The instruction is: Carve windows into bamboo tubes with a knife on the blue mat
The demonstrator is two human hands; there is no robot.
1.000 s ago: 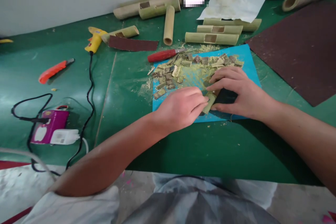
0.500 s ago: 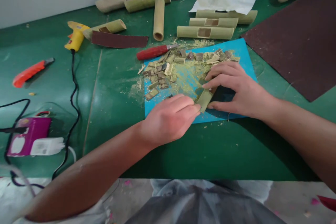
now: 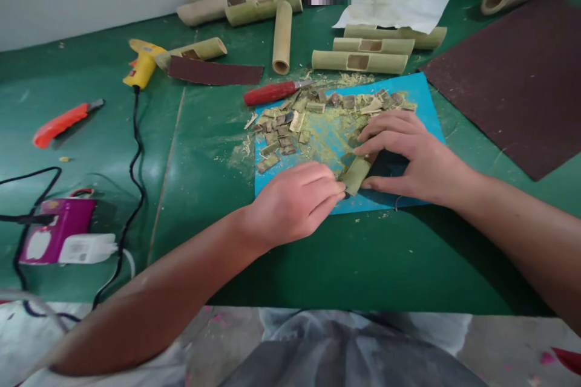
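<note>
A short green bamboo piece (image 3: 357, 175) lies slanted on the blue sheet (image 3: 431, 127), between my two hands. My right hand (image 3: 403, 151) holds it, with curved fingers at its far end and the thumb by its near right side. My left hand (image 3: 299, 202) is closed in a fist, its fingertips at the piece's near left edge. Whatever is inside that fist is hidden. Bamboo chips (image 3: 281, 133) and pale shavings cover the sheet beyond my hands. A red-handled knife (image 3: 272, 93) rests at the sheet's far left edge.
Cut bamboo tubes (image 3: 358, 61) lie along the back. To the left are a yellow glue gun (image 3: 143, 66) with its black cord, an orange utility knife (image 3: 63, 125) and a purple power box (image 3: 68, 224). A brown sheet (image 3: 512, 84) lies right; a brown strip (image 3: 213, 71) lies left.
The whole view has shifted slightly, so the table things appear further right and a little lower. Both hands keep nearly the same hold. A dark tip beyond my left fist no longer shows.
</note>
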